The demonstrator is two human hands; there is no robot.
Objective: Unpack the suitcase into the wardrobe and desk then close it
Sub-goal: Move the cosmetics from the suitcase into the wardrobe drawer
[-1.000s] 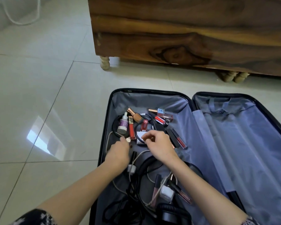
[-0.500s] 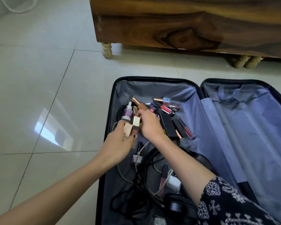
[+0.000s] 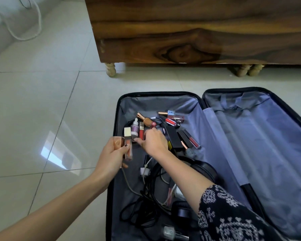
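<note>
An open black suitcase (image 3: 117, 108) with grey lining lies on the tiled floor. Its left half holds a pile of cosmetics: a purple dropper bottle (image 3: 135, 128), a red gloss tube (image 3: 141, 132), a brown bottle with a copper cap (image 3: 144, 119) and dark lipstick cases (image 3: 172, 138). My left hand (image 3: 111, 157) is shut on two gold-capped cosmetic tubes (image 3: 128, 145) at the suitcase's left edge. My right hand (image 3: 153, 141) lies over the pile beside the red gloss tube, fingers curled down; whether it grips anything is hidden.
Cables, a white charger (image 3: 144, 172) and black headphones (image 3: 203, 168) fill the near part of the left half. The right half (image 3: 259, 145) shows only lining. A wooden cabinet (image 3: 189, 32) on turned legs stands just beyond the suitcase. A white cord (image 3: 24, 38) lies far left.
My left hand has drawn back to the left with the gold-capped tubes. My right hand has stayed over the cosmetics pile. The camera tilted up a little.
</note>
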